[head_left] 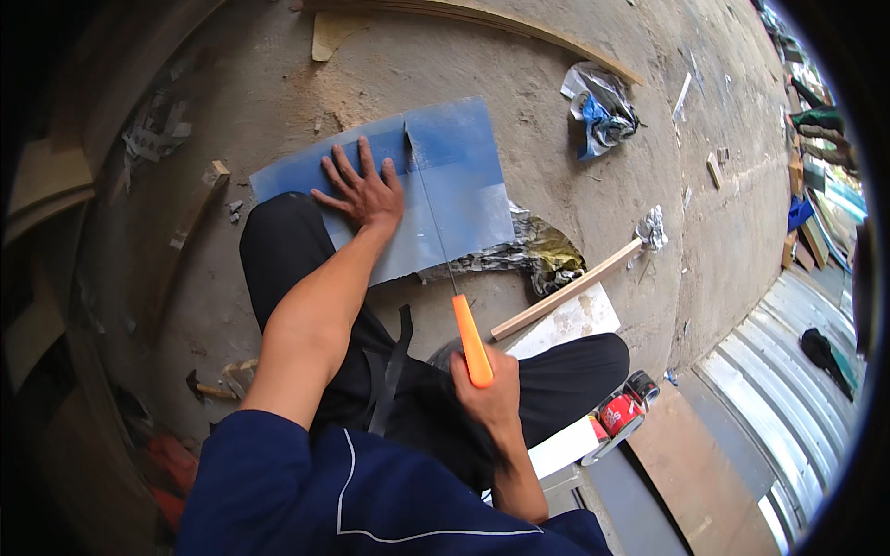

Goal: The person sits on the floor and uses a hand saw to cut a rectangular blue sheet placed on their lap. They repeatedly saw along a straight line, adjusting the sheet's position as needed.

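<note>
A blue-grey flat sheet (468, 153) lies over the floor in front of me, close against my left knee. My left hand (364, 192) presses flat on it with the fingers spread. Closed around the orange handle of a saw (474, 343), my right hand (493, 389) is low between my knees. The thin saw blade, seen almost edge-on, runs from the handle up across the sheet, right of my left hand. A dark narrow gap shows at the sheet's far edge, in line with the blade. How deep the blade sits in the sheet I cannot tell.
Crumpled foil (547, 250) sticks out by the sheet's right edge. A wooden strip (565, 289) lies beside my right knee, near a red can (619, 414). A hammer (209, 387) is at left, corrugated metal (779, 380) at right, a long board (501, 23) at the far side.
</note>
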A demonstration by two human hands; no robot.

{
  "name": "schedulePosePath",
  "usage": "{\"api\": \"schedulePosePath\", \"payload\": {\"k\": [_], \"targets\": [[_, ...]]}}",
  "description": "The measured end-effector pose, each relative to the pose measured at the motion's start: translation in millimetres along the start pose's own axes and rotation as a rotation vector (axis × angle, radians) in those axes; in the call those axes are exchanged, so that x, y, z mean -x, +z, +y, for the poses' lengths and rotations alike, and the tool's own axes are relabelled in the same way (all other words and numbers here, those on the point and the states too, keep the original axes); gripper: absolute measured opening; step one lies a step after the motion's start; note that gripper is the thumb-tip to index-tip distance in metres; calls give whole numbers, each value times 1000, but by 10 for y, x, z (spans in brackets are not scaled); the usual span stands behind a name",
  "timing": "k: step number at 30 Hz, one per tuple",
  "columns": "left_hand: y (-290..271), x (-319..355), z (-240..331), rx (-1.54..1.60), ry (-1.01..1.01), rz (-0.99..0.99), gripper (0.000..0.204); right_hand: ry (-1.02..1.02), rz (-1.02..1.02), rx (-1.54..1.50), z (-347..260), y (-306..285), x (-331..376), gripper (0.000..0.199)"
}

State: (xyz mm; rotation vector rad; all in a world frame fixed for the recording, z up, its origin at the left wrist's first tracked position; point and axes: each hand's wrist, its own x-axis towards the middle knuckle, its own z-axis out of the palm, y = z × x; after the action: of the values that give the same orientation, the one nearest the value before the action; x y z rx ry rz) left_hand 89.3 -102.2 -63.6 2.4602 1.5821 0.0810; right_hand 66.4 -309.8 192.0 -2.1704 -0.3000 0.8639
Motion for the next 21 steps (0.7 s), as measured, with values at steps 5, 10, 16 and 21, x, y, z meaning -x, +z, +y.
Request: {"api": "schedulePosePath", "payload": {"k": [5,10,16,21], "targets": [[28,56,1,-23,56,-13,62,-40,-36,20,200,102,-367,20],[53,-43,64,-35,44,2,61,-154,47,-16,202,190,-643,20],[49,-22,-27,-22,89,36,60,-119,24,-51,99,-46,13,18],[90,-81,41,-16,106,-31,62,-187,66,5,397,284,-594,21]]}}
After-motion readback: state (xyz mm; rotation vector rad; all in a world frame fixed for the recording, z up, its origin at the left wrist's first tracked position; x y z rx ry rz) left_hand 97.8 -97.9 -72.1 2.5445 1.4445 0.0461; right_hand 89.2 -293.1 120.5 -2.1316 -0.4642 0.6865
